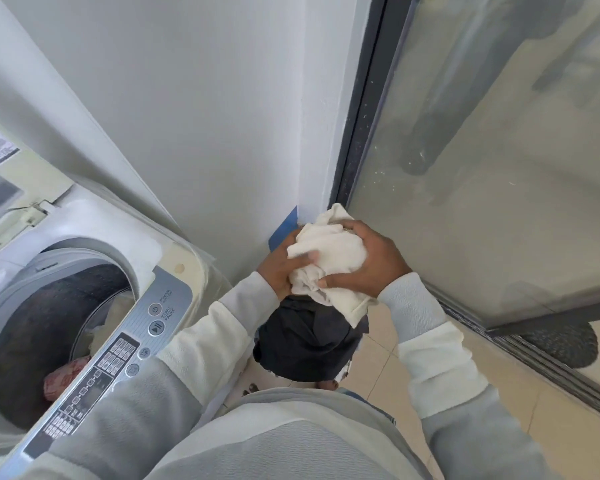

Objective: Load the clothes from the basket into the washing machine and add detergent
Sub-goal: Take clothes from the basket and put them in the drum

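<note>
Standing open at 8 o'clock, the washing machine [84, 247] already holds some laundry. At its 3 o'clock, left hand [279, 271] and right hand [373, 259] grip a cream garment [329, 249] from opposite sides, fingers [300, 262] curled round it, probably bunching it for the drum; its long axis runs 12 to 6 o'clock, loose end downward, with a dark garment [309, 341] just below.

Under me runs a beige tiled floor [551, 427]; the washing machine [84, 306] stands on it at my left, beside the wall [187, 116].
</note>
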